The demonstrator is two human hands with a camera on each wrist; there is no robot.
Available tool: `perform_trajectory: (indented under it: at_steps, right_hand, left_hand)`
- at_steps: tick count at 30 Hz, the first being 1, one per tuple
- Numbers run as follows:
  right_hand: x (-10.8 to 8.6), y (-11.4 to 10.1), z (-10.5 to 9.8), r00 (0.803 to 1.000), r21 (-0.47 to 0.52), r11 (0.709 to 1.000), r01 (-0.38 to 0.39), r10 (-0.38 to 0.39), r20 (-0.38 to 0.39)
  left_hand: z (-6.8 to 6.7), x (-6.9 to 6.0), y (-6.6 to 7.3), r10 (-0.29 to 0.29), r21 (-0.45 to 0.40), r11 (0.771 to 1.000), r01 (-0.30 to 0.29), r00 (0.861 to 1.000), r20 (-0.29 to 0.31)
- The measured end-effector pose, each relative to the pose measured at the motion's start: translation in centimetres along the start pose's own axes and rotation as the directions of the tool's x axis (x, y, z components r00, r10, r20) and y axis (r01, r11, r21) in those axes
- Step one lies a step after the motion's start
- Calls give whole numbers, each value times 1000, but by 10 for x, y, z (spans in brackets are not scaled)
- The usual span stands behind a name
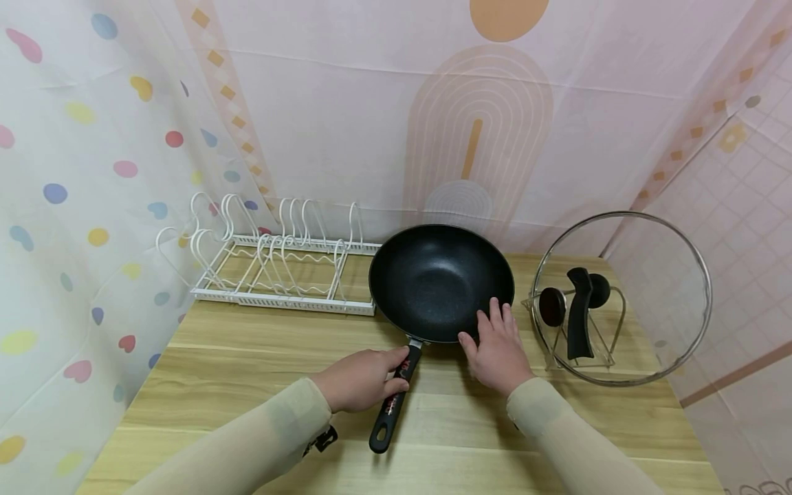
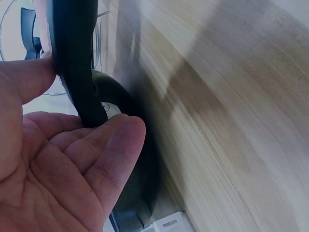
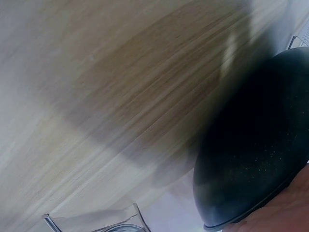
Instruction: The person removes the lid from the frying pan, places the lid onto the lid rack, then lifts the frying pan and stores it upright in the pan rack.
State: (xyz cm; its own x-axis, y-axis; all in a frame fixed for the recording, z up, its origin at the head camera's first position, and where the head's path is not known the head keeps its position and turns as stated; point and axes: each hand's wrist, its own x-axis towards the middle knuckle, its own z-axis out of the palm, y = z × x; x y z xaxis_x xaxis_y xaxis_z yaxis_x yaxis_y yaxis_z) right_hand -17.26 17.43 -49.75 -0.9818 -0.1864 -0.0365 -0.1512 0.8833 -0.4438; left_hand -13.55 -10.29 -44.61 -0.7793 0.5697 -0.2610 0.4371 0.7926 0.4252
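Note:
A black wok [image 1: 442,285] with a long black handle [image 1: 396,399] sits toward the back of the wooden table, its inside facing up. My left hand [image 1: 361,379] pinches the handle between thumb and fingers, close to where it joins the wok. In the left wrist view that hand [image 2: 72,159] has its thumb on one side of the handle and its fingers on the other. My right hand [image 1: 500,350] touches the wok's near right rim with fingers extended. The right wrist view shows the wok's dark underside [image 3: 256,140] and only part of this hand [image 3: 280,208].
Left of the wok, close against it, stands a white wire rack [image 1: 309,304] with upright loops. On the right a glass lid [image 1: 705,302] with a black handle leans in a wire stand [image 1: 621,330]. Patterned curtains [image 1: 346,130] hang behind the wooden table [image 1: 260,350].

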Motion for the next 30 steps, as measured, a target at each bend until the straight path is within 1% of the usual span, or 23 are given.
perform_trajectory:
  at_steps: [10,20,30]
  right_hand:
    - [0,1,-1,1000,5,1000,0,0,10]
    - [2,3,-2,999,-1,1000,-2,2,33]
    - [4,4,-2,1000,0,1000,-10,10,20]
  left_hand:
    - [-1,-1,4,-3,-3,1000,3,1000,-12]
    - [1,1,3,8,0,1000,-8,1000,-11]
    - [2,1,5,10,-4,1000,-10,1000,-14]
